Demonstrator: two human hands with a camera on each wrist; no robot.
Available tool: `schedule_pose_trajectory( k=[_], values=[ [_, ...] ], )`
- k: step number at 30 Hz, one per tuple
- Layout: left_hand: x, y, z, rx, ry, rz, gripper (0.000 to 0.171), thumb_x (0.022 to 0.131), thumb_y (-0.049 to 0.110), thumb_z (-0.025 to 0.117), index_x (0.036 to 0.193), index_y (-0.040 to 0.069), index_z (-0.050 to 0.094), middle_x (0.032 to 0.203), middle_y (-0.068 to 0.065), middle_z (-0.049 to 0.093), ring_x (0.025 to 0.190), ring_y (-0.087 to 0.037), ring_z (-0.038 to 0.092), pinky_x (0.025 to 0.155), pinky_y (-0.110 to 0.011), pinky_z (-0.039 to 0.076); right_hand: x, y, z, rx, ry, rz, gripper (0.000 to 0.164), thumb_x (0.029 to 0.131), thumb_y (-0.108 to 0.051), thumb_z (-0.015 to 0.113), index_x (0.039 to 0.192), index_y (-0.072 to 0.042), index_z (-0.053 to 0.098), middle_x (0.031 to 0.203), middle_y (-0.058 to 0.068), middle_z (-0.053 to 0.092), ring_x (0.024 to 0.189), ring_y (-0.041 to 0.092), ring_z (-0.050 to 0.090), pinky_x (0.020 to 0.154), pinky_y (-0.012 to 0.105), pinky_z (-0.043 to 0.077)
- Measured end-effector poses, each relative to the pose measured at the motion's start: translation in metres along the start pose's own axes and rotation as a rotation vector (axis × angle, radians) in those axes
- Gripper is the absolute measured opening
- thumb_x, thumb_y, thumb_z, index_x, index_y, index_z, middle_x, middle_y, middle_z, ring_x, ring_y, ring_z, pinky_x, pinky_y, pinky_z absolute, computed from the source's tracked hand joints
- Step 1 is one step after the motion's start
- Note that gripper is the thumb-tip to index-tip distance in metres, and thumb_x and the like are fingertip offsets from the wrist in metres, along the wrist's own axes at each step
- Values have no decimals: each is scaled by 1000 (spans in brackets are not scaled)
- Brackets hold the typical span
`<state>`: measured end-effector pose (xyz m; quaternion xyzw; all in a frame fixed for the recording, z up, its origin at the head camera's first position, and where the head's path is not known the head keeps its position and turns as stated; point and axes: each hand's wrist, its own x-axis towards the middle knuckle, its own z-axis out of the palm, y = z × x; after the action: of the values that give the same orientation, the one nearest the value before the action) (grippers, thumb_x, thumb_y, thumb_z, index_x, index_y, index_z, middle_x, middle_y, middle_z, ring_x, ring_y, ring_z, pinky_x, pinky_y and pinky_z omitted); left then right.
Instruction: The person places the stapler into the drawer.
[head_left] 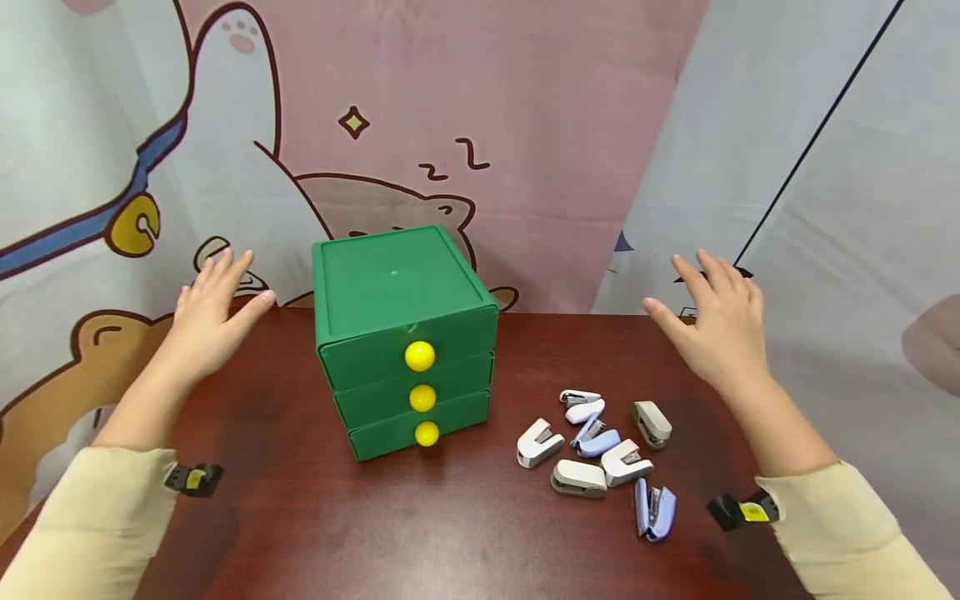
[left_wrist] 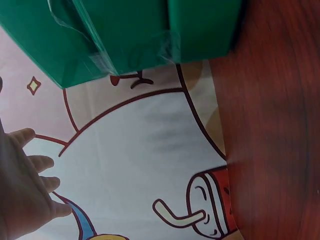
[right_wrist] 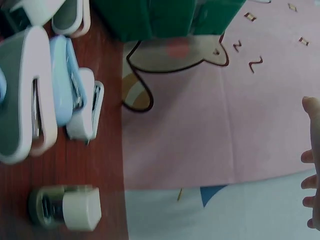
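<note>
My left hand [head_left: 210, 321] is raised with spread fingers to the left of a green three-drawer box [head_left: 405, 283], touching nothing. The box has a yellow round knob [head_left: 420, 356] on each drawer front, and all its drawers are pushed in. On the other side, my right hand [head_left: 716, 329] hovers with extended fingers, holding nothing. Nearest to it is a group of small staplers: a grey-beige stapler [head_left: 652, 424], several white ones such as this white stapler [head_left: 538, 442], and two blue ones, including a blue stapler [head_left: 655, 510] closest to the front.
The dark red-brown table [head_left: 450, 533] carries the box left of centre and the staplers to its right. Behind stands a cartoon-printed curtain [head_left: 555, 125], close to the box's back. A bit of another person's skin [head_left: 932, 342] shows at the right edge.
</note>
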<state>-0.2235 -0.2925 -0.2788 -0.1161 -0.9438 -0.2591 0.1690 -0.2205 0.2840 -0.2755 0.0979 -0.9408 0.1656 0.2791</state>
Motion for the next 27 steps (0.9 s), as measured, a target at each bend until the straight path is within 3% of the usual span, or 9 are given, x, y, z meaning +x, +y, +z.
schedule_pose_trajectory(
  k=[6, 15, 27],
  values=[
    [-4, 10, 6, -95, 74, 60, 65, 100, 36, 47, 153, 8, 22, 157, -20, 10, 144, -33, -2, 108, -56, -6, -6, -19, 3, 79, 131, -63, 67, 90, -50, 59, 140, -7, 49, 146, 19, 38, 135, 38, 28, 107, 58, 11],
    [-8, 23, 13, -233, 117, 68, 60, 100, 31, 47, 154, 15, 25, 157, -14, 16, 144, -26, 3, 108, -58, 2, -15, -47, 12, 241, 277, -175, 61, 87, -42, 67, 133, -4, 57, 136, 17, 50, 128, 36, 39, 103, 58, 21],
    [-14, 35, 26, -375, 118, 54, 59, 100, 30, 47, 154, 23, 25, 158, -6, 17, 143, -25, 10, 109, -57, 8, -27, -86, 24, 424, 363, -238, 54, 82, -33, 71, 128, -6, 62, 125, 11, 60, 120, 29, 48, 97, 49, 33]
  ],
)
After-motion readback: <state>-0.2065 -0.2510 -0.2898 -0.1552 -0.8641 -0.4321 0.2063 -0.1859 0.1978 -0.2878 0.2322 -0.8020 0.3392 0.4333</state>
